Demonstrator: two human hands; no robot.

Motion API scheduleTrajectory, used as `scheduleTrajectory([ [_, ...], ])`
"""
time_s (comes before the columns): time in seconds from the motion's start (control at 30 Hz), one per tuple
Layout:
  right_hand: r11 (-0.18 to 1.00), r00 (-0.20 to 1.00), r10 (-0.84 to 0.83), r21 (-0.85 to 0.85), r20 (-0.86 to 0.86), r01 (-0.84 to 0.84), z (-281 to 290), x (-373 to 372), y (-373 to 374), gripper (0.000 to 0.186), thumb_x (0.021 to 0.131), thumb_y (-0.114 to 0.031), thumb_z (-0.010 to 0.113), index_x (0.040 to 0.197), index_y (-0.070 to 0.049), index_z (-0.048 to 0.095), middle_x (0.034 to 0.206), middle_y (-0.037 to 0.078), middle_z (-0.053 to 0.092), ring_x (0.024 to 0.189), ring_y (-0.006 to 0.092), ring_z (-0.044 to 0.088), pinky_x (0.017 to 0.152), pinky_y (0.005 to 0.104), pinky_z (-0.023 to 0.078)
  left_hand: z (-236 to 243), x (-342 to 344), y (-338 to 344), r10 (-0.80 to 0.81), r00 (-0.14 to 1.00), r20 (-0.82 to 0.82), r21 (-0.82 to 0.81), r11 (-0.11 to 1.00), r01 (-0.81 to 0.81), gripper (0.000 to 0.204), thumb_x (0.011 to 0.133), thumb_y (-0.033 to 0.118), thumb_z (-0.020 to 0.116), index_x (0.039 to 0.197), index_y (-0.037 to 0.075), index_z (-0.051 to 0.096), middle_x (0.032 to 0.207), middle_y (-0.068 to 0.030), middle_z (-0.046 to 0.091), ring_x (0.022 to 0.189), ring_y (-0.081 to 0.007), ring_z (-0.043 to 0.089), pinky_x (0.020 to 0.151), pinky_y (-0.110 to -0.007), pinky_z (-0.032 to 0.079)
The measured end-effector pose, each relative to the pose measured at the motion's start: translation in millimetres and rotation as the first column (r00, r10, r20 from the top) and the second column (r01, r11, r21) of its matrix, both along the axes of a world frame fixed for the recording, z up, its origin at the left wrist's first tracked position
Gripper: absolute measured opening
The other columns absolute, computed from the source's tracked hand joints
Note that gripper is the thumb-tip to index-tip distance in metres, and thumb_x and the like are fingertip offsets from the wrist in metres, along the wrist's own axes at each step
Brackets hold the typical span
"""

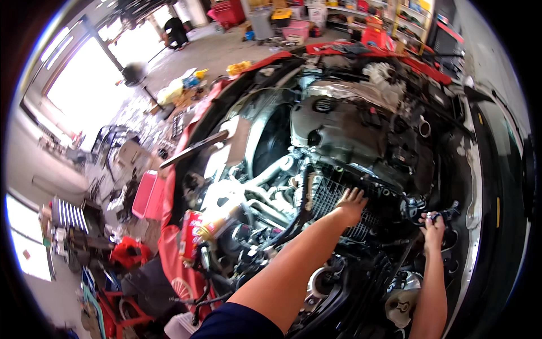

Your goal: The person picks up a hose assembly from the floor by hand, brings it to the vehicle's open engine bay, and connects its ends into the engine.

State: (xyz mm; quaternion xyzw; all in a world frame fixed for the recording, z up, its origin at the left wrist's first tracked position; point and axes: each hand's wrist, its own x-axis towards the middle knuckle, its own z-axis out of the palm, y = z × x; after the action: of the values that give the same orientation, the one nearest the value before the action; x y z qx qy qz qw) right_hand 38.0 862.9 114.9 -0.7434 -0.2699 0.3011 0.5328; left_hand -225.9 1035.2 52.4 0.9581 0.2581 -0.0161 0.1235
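My left hand [353, 204] lies with its fingers outstretched over a ribbed, grid-like dark part [326, 195] in the engine bay, holding nothing. Further right, my right hand [433, 230] has its fingers bent around a small dark part with a shiny top, beside a black fitting [450, 211]. What exactly the fingers grip is too small to name. Beyond both hands sits the grey engine cover [344, 127]. Below my right hand, a pale cap-like part [400, 305] shows next to the forearm.
A red fender cover [169, 237] drapes the car's edge, with a red can [191, 234] and a gold can [217, 221] standing near it. A long-handled tool [195, 150] lies across the left side. Beyond are a pink bin [149, 195] and a person [176, 33] in dark clothes.
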Motion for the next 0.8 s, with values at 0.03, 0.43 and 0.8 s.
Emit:
scheduleTrajectory([
  [0.03, 0.999, 1.0, -0.008, 0.039, 0.003, 0.008, 15.1, -5.9, -2.6, 0.011, 0.093, -0.01, 0.048, 0.103, -0.013, 0.049, 0.101, 0.003, 0.062, 0.085, 0.013, 0.06, 0.072, 0.0328, 0.047, 12.4, -5.4, -6.9, 0.025, 0.995, -0.097, 0.012, 1.0, -0.024, 0.059, 0.087, 0.037, 0.052, 0.134, 0.005, 0.04, 0.141, -0.0203, 0.034, 0.131, -0.0358, 0.031, 0.108, -0.051, 0.022],
  [0.43, 0.959, 0.982, 0.142, 0.228, 0.121, -0.167, 250.2, -194.4, -79.4, 0.016, 0.093, -0.016, 0.05, 0.107, -0.008, 0.051, 0.094, 0.006, 0.062, 0.074, 0.0109, 0.058, 0.065, 0.023, 0.044, 247.0, -300.9, -247.2, 0.728, 0.355, 0.587, -0.809, 0.548, 0.212, 0.043, 0.092, 0.015, 0.052, 0.131, 0.0, 0.038, 0.119, -0.0129, 0.053, 0.103, -0.0234, 0.056, 0.086, -0.035, 0.046],
  [0.8, 0.865, 0.668, 0.397, -0.012, 0.629, -0.502, 251.2, -392.5, -259.5, 0.022, 0.093, -0.019, 0.047, 0.099, -0.004, 0.062, 0.085, 0.008, 0.062, 0.071, 0.0161, 0.057, 0.062, 0.028, 0.046, 294.2, -483.2, -266.2, 0.714, -0.388, 0.583, -0.474, 0.687, 0.551, 0.055, 0.098, 0.026, 0.039, 0.145, 0.007, 0.016, 0.141, -0.0138, 0.035, 0.129, -0.0309, 0.036, 0.105, -0.045, 0.03],
])
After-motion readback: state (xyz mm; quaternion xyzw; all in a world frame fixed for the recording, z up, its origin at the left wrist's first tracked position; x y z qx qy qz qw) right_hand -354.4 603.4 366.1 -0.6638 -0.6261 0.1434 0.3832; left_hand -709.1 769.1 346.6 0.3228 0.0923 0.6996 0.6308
